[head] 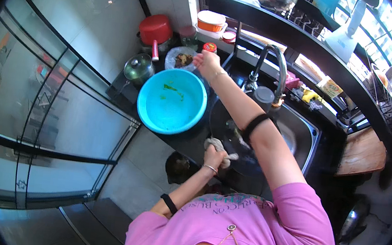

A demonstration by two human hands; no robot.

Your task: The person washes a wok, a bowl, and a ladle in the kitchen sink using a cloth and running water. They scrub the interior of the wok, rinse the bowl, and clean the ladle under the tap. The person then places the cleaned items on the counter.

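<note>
My left hand [215, 157] grips a bunched pale cloth [218, 145] at the near edge of a large dark wok or pan [218, 117], which sits partly over the sink. My right arm reaches across the pan. My right hand [207, 65] hangs over the counter, just short of a red-lidded jar [210, 47]; its fingers are slightly curled and nothing shows in them. Left of that hand stands a blue plastic basin [171, 112] with green leaf scraps inside. Behind the basin lies a clear plastic bag [171, 58] with brown scraps. My right forearm hides part of the pan.
A steel sink [311, 143] with a curved faucet [282, 72] is at right. A red saucepan [155, 29] and a glass-lidded pot [139, 68] stand at back left. A black shelf [300, 31] spans overhead. A wooden board [364, 152] stands at far right.
</note>
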